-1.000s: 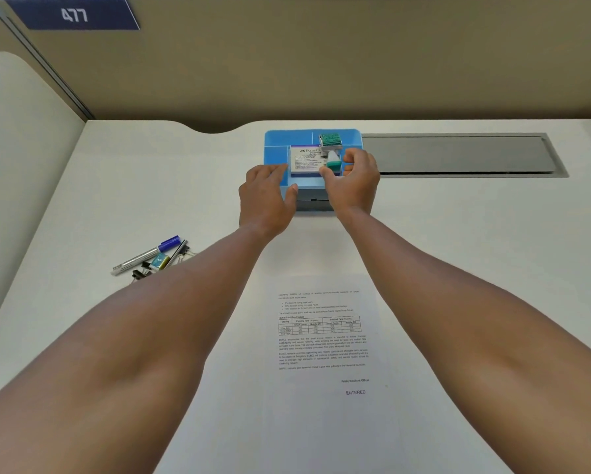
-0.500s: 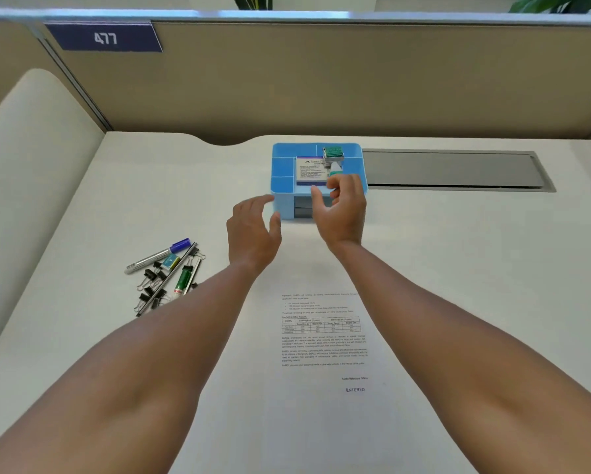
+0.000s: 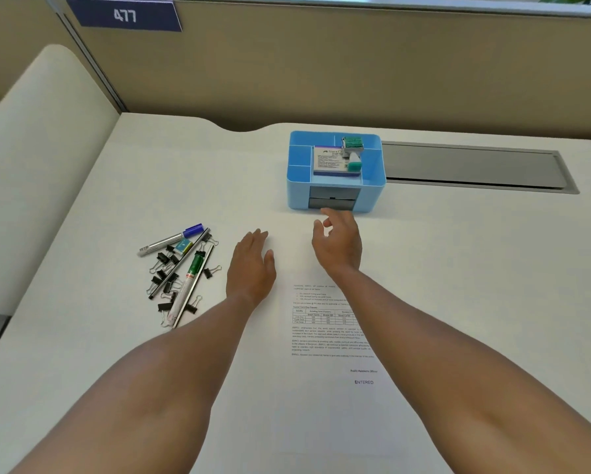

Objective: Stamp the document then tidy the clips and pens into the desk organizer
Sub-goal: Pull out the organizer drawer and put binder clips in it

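A blue desk organizer (image 3: 297,172) stands at the back of the desk, with a green-and-white stamp (image 3: 353,152) and a white box (image 3: 330,160) lying in its top compartments. The printed document (image 3: 331,336) lies in front of me and bears an "ENTERED" mark (image 3: 363,382) near its lower right. To the left lies a heap of pens (image 3: 184,268) and black binder clips (image 3: 166,265). My left hand (image 3: 251,266) hovers flat and empty just right of the heap. My right hand (image 3: 338,242) is relaxed and empty, just in front of the organizer's grey drawer (image 3: 333,198).
A grey cable-tray lid (image 3: 472,165) is set into the desk right of the organizer. A beige partition wall (image 3: 321,63) with a "477" label (image 3: 125,15) closes the back. A rounded white side panel (image 3: 44,148) rises on the left.
Both hands have drawn back toward me from the organizer. The stamp, which my right hand was touching, stays in its compartment. My left hand has shifted toward the pens and clips.
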A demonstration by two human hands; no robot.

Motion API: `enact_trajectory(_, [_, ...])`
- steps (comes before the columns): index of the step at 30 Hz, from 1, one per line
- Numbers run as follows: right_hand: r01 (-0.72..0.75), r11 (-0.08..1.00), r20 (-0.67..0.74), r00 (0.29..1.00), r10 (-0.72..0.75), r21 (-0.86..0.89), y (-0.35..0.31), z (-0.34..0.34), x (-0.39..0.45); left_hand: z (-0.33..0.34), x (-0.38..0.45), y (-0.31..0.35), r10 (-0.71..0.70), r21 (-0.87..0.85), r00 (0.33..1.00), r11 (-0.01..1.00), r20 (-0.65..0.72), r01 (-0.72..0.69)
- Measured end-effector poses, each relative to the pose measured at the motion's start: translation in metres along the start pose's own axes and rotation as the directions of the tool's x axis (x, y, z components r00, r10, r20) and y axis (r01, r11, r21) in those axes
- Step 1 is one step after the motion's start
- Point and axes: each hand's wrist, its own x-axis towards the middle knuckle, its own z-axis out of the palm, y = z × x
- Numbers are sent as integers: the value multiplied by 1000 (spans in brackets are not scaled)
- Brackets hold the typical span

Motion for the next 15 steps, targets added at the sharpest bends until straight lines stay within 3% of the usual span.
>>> enact_trajectory(8, [-151, 981, 125, 978, 167, -126, 16, 6, 16, 12, -6, -10, 71, 36, 997, 997, 10, -72])
enact_trajectory(15, [-126, 985, 87, 987, 136, -115, 14, 11, 28, 15, -9, -11, 98, 86, 995, 992, -16, -96])
